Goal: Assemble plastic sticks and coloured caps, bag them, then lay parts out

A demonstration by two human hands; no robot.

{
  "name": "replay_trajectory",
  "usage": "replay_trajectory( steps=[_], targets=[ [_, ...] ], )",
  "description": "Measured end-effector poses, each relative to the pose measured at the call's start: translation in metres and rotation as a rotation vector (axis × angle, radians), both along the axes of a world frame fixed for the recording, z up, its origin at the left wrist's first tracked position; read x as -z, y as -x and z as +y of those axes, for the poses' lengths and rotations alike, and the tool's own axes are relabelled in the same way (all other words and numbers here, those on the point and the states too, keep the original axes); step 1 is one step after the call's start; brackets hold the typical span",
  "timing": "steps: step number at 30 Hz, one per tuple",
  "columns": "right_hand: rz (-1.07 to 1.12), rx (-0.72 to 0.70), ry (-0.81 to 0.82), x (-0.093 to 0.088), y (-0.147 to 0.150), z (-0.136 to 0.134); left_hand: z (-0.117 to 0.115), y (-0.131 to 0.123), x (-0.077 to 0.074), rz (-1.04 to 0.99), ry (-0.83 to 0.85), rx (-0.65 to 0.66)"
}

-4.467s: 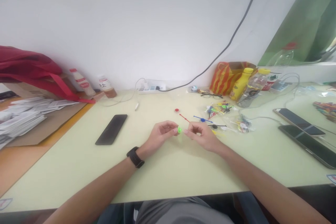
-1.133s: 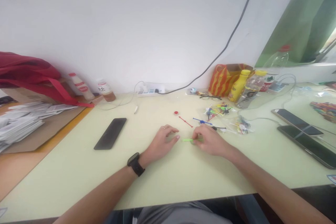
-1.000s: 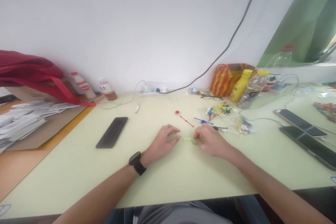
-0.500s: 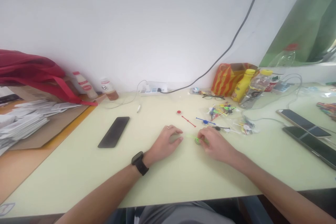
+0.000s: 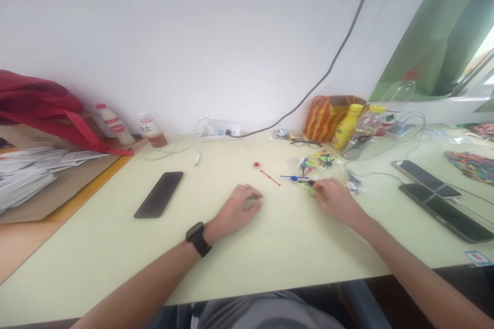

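My left hand [image 5: 237,207] rests on the pale green table [image 5: 247,247], fingers loosely curled, holding nothing; a black watch sits on its wrist. My right hand [image 5: 335,198] is further right, fingertips pinched on a small green plastic pin [image 5: 306,185] with a round disc, set down beside a blue pin [image 5: 294,178] and a black one. A red pin [image 5: 270,178] and a red cap [image 5: 257,165] lie a little to the left. Clear bags of coloured pins [image 5: 320,161] lie just behind my right hand.
A black phone [image 5: 158,194] lies left of centre. Bottles [image 5: 346,127], an orange striped bag [image 5: 326,113], glasses and a power strip [image 5: 216,132] line the wall. Two phones [image 5: 443,198] with cables lie at the right. A red bag [image 5: 42,105] and paper stacks sit far left.
My right hand slid the green pin to the right, from in front of my left hand to beside the blue and black pins. My left hand let go of it earlier and stays resting.
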State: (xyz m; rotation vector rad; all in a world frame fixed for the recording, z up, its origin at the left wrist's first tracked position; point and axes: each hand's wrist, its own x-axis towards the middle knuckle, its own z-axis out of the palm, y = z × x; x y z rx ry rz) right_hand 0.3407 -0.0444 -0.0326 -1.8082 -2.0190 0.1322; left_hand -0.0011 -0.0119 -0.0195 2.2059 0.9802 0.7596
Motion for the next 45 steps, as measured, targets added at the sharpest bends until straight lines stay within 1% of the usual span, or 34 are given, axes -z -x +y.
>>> replay_trajectory(
  steps=[2, 4, 6, 8, 10, 12, 13, 15, 18, 22, 28, 31, 33, 35, 37, 40, 41, 42, 45],
  targets=[
    [-0.014, 0.002, 0.008, -0.001, 0.001, 0.001, 0.0, 0.0, -0.001, 0.006, -0.002, 0.001],
    [-0.074, -0.005, -0.002, -0.004, 0.007, 0.001, -0.001, 0.0, -0.002, 0.018, -0.005, -0.003],
    [-0.16, -0.035, -0.059, -0.01, 0.018, -0.003, -0.002, 0.0, -0.002, 0.026, -0.007, -0.007],
    [-0.208, -0.103, -0.151, -0.017, 0.036, -0.01, -0.002, 0.0, -0.002, 0.022, -0.015, -0.001],
    [-0.156, -0.212, -0.198, -0.022, 0.059, -0.017, -0.002, 0.0, -0.001, 0.003, -0.021, -0.002],
    [-0.076, -0.345, -0.17, -0.024, 0.081, -0.02, -0.002, 0.0, 0.002, -0.017, -0.006, -0.024],
    [-0.04, -0.373, -0.153, -0.024, 0.091, -0.019, -0.002, 0.0, 0.003, -0.023, 0.009, -0.039],
    [-0.013, -0.383, -0.132, -0.022, 0.107, -0.012, -0.002, 0.0, 0.006, -0.029, 0.035, -0.063],
    [-0.022, -0.355, -0.125, -0.015, 0.121, 0.004, -0.002, 0.002, 0.008, -0.028, 0.042, -0.084],
    [0.024, -0.393, -0.125, -0.007, 0.127, 0.016, 0.0, 0.003, 0.007, -0.038, 0.053, -0.127],
    [0.108, -0.495, -0.146, 0.003, 0.12, 0.012, 0.005, 0.001, 0.006, -0.006, 0.025, -0.113],
    [0.193, -0.543, -0.144, 0.003, 0.117, 0.014, 0.004, 0.0, 0.004, 0.002, -0.019, -0.078],
    [0.252, -0.569, -0.149, 0.001, 0.117, 0.015, 0.003, 0.0, 0.002, -0.018, -0.012, -0.067],
    [0.279, -0.587, -0.196, -0.003, 0.117, 0.015, 0.003, -0.001, 0.0, -0.042, 0.025, -0.081],
    [0.306, -0.581, -0.291, -0.008, 0.118, 0.014, 0.002, -0.001, -0.002, -0.069, 0.066, -0.115],
    [0.388, -0.51, -0.42, -0.015, 0.119, 0.009, 0.003, -0.001, -0.004, -0.137, 0.124, -0.207],
    [0.416, -0.486, -0.42, -0.015, 0.12, 0.008, 0.004, 0.0, -0.004, -0.17, 0.142, -0.238],
    [0.439, -0.471, -0.387, -0.016, 0.12, 0.006, 0.005, 0.0, -0.004, -0.208, 0.164, -0.26],
    [0.501, -0.51, -0.17, -0.012, 0.124, 0.003, 0.007, 0.001, -0.002, -0.314, 0.245, -0.256]
  ],
)
